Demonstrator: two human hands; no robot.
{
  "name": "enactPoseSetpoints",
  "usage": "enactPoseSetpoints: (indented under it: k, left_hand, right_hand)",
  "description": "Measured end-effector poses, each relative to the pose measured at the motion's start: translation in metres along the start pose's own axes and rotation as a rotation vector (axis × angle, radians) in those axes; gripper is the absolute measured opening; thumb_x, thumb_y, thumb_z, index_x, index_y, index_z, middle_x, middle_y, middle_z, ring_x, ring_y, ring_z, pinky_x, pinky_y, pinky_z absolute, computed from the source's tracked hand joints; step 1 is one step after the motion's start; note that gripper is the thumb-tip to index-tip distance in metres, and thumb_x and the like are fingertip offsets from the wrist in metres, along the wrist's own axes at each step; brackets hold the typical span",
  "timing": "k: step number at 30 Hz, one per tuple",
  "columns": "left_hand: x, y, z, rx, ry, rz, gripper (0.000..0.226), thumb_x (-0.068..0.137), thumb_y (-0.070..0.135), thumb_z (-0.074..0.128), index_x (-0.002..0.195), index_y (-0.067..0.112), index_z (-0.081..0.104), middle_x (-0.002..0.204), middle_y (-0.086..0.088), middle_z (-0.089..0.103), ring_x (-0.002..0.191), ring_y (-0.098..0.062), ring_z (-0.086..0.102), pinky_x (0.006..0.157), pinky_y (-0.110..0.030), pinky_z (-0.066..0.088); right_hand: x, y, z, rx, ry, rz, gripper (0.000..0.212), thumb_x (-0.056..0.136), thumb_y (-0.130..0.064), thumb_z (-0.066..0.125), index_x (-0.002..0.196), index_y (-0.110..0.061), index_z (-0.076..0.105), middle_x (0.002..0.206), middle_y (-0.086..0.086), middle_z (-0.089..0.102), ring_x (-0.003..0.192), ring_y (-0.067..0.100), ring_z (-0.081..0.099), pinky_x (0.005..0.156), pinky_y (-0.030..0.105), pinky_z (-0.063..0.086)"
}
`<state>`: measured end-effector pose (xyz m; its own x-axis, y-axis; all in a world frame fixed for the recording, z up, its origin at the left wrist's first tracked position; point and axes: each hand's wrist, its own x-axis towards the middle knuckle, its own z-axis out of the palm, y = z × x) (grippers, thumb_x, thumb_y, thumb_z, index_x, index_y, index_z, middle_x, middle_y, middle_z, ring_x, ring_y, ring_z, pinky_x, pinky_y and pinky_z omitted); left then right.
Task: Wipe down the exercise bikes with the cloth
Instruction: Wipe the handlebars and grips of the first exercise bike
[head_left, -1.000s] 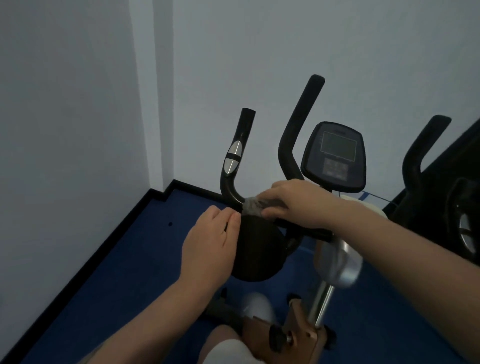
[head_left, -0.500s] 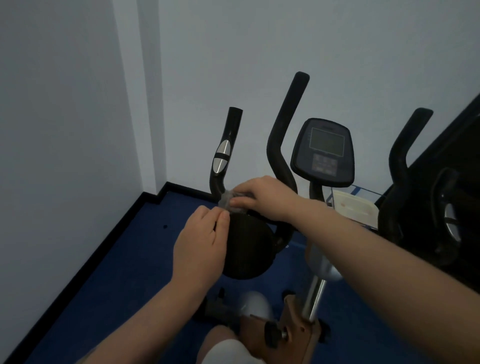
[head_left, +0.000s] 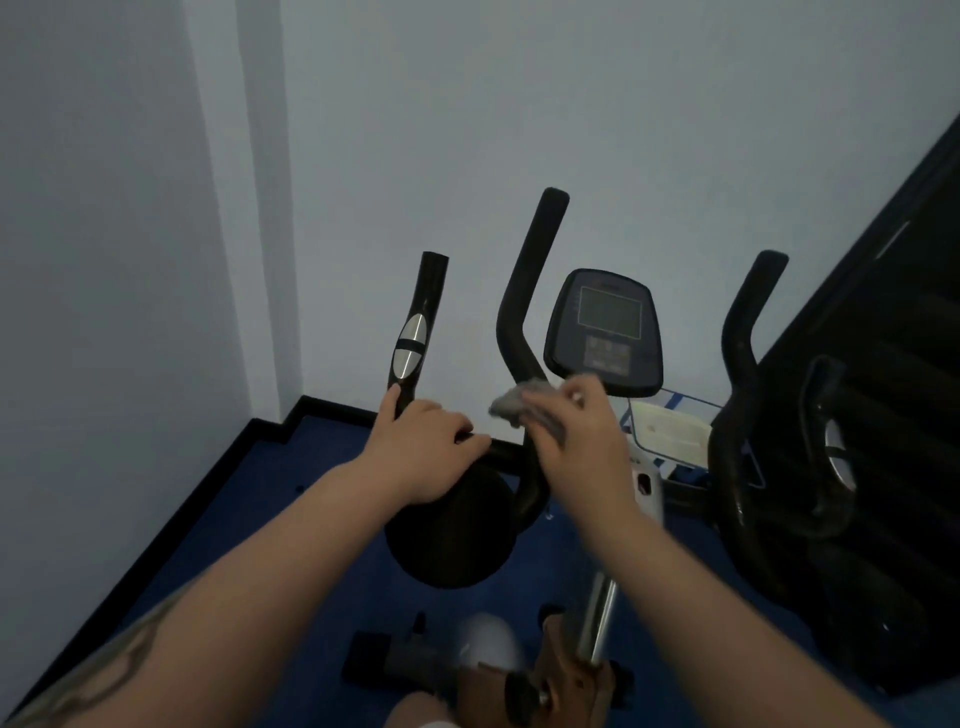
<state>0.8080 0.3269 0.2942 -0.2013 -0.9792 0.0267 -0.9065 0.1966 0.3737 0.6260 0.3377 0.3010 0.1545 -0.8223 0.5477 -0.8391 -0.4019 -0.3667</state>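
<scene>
Now the right hand (head_left: 576, 441) clutches the grey cloth (head_left: 524, 402) against the bike's right handlebar (head_left: 524, 291), low on its upright, while the left hand (head_left: 426, 447) wraps the left handlebar (head_left: 415, 338) base to steady it. Next, likely, sliding the cloth upward along that bar.

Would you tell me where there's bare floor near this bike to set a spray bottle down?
Free: the blue floor left of the bike, bordered by the black skirting and the round black housing. Crowded: right of the seat post, where the second bike and a white tray close in. Both hands, left hand and right hand with the cloth, occupy the handlebar.
</scene>
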Motion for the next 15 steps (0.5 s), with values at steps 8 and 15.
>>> enactPoseSetpoints:
  k: [8, 15]
  left_hand:
    - [0.002, -0.007, 0.007, -0.023, 0.093, 0.012, 0.035, 0.098, 0.045, 0.035, 0.117, 0.035, 0.063, 0.112, 0.006, 0.062, 0.123, -0.012, 0.043, 0.116, -0.040, -0.004]
    - [0.002, -0.008, 0.008, -0.036, 0.081, 0.015, 0.036, 0.099, 0.040, 0.033, 0.121, 0.036, 0.060, 0.118, 0.004, 0.060, 0.125, -0.011, 0.042, 0.117, -0.040, -0.005]
  right_hand:
    - [0.032, 0.003, -0.021, 0.032, 0.080, 0.001, 0.016, 0.086, -0.025, 0.072, 0.101, -0.021, 0.076, 0.098, -0.005, 0.047, 0.083, 0.004, 0.046, 0.071, 0.025, 0.045]
    - [-0.034, 0.001, 0.005, 0.116, 0.016, -0.023, 0.024, 0.094, -0.031, 0.060, 0.110, -0.020, 0.073, 0.121, 0.003, 0.048, 0.111, 0.014, 0.046, 0.091, 0.027, 0.044]
